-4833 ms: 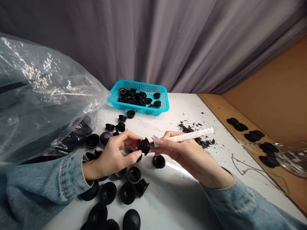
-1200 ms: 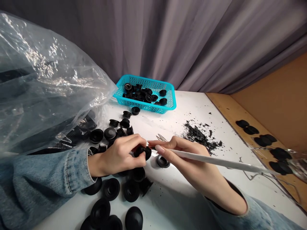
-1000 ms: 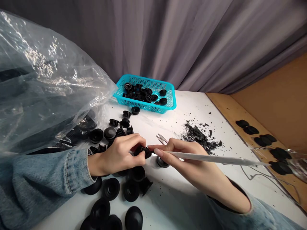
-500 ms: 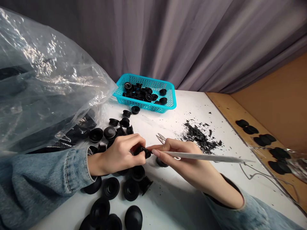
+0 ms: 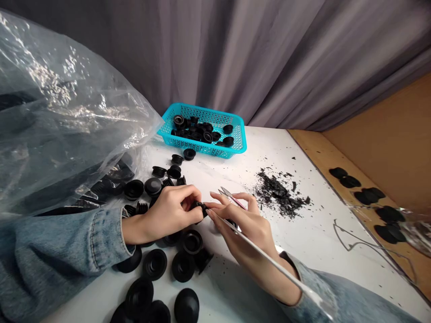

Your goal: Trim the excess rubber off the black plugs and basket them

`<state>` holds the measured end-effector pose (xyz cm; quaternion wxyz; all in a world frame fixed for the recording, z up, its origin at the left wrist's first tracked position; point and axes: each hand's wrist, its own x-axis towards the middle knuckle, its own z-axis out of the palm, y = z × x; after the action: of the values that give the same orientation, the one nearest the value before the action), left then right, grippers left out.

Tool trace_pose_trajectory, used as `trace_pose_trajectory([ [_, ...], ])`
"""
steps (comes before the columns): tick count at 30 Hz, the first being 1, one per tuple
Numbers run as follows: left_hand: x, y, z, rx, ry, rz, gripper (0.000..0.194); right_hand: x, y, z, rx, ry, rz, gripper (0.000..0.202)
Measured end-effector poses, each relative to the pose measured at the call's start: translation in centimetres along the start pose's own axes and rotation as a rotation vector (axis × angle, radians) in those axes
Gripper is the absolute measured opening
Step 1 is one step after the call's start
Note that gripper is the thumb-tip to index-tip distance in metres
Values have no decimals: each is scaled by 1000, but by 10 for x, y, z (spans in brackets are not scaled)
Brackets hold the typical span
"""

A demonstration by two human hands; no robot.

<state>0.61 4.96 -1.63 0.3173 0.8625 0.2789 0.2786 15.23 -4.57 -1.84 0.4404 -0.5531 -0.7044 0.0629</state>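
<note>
My left hand (image 5: 173, 204) is closed, pinching a small black ribbed plug (image 5: 202, 207) between thumb and fingers; most of the plug is hidden. My right hand (image 5: 244, 229) holds a long thin pale tool (image 5: 279, 267) whose kind I cannot make out. The tool's near end slants down over the wrist to the sleeve, and the right thumb and finger meet at the plug. Behind the right hand lie small scissors (image 5: 227, 193) with pointed blades, partly covered by the fingers. Several loose black plugs (image 5: 183, 265) lie beneath and in front of my left hand.
A blue basket (image 5: 243, 139) holding several black plugs stands at the back. A big clear plastic bag (image 5: 84, 103) bulges at the left. Black scraps (image 5: 281, 195) are heaped right of centre. Flat black pieces (image 5: 368, 196) and a bent grey wire (image 5: 357, 244) lie at the right.
My right hand has turned, and the tool's rear end has swung from pointing right to pointing down toward my sleeve. The right fingers have spread somewhat. My left hand stays almost in place.
</note>
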Motion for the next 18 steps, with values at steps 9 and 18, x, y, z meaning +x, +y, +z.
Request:
trace_pose_trajectory([
  [9, -2, 4, 0, -64, -66, -22, 5, 1, 11, 2, -68, 10, -84, 20],
  [18, -4, 5, -3, -75, -4, 69, 4, 26, 6, -31, 449, -50, 567, 30],
])
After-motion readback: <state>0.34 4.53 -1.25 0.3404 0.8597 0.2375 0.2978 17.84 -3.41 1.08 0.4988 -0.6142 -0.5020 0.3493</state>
